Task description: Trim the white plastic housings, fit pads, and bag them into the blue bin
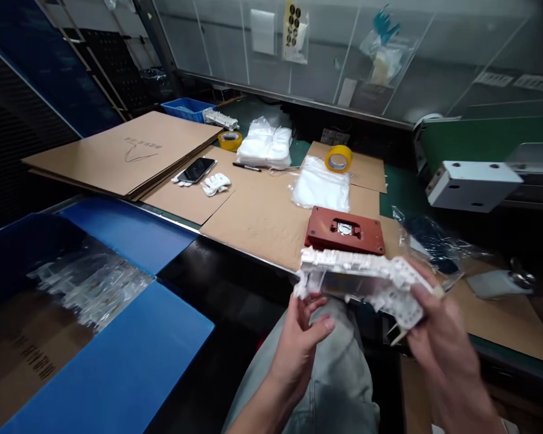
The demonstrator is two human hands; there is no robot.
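Note:
My right hand point(443, 328) is closed around the right end of a white plastic frame point(348, 265), a long moulded part with a clear window-like middle. The frame is held in the air over my lap, just in front of the bench edge. Thin pale prongs stick out below its right end. Under its left corner is my left hand point(303, 337), palm up, the thumb and fingers apart and the fingertips close to or touching the corner. Directly behind the frame, a red-brown block fixture point(317, 229) with a recessed metal centre lies on the cardboard.
Plastic bags point(323, 184), a yellow tape roll point(338, 158), a phone point(196, 170) and white gloves point(215, 184) lie on the bench. Cardboard sheets point(117, 150) are stacked at left. A blue box point(163, 337) with bagged parts stands lower left. A white bracket point(475, 185) juts out at right.

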